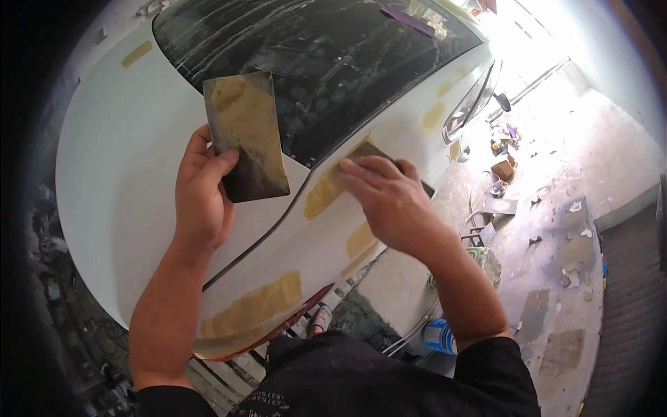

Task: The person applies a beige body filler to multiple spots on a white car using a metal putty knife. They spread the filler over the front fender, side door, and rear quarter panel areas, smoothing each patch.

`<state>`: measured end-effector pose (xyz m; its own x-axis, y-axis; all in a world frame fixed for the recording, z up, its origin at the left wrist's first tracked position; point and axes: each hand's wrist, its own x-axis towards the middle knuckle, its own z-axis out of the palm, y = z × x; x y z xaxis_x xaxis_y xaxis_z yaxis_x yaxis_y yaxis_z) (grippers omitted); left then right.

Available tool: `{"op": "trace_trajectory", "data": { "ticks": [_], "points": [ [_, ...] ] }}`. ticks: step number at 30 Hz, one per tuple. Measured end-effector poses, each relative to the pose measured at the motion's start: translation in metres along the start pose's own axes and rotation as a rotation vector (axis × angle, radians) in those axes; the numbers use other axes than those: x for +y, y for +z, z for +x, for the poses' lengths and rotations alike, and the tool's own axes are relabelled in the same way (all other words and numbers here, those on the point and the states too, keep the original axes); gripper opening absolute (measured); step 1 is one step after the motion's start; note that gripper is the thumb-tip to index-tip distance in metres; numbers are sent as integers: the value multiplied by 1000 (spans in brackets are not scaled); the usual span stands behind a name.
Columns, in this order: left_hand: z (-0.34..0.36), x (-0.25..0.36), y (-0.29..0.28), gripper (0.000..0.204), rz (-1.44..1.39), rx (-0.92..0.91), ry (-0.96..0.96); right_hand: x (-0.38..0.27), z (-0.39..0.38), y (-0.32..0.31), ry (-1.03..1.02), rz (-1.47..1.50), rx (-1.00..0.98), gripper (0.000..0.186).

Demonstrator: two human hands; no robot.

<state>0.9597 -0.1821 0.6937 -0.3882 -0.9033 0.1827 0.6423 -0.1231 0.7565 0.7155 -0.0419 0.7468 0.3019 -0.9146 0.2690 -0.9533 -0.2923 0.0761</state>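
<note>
My left hand (208, 181) is closed on a flat dark rectangular putty board (258, 170), its thumb on the face. Yellowish-tan filler (243, 104) covers most of the board, which I hold above the white hood (139, 181). My right hand (389, 198) grips a dark flat putty spreader (371, 151), its fingers pressed on top. The spreader lies on the car's white fender beside a tan filler patch (323, 196); whether its edge touches the filler is hidden under my fingers. A larger filler patch (253, 306) spreads over the panel nearer me, above the red lamp (306, 306).
A dusty dark windshield (313, 69) stands beyond the hood. More filler spots, such as one (433, 117) near the side window (469, 104), mark the body. On the floor at right lie a blue can (439, 336), cables, a cardboard box (503, 167) and scraps.
</note>
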Motion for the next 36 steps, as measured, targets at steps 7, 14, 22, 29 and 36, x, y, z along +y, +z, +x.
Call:
{"op": "trace_trajectory", "data": {
  "ticks": [7,14,22,29,36],
  "points": [
    [3,-2,-1,42,10,-3,1,-7,-38,7,88,-54,-198,49],
    [2,-3,-1,41,47,-15,-11,34,3,-12,40,-7,42,39],
    [4,-3,-4,39,27,-28,-3,18,-27,-3,105,-26,-196,52],
    [4,-4,-4,40,49,-45,-3,50,15,-17,167,-37,-11,46],
    [5,-6,-4,39,40,-43,12,23,-10,-6,119,-35,-78,40]
  ]
}}
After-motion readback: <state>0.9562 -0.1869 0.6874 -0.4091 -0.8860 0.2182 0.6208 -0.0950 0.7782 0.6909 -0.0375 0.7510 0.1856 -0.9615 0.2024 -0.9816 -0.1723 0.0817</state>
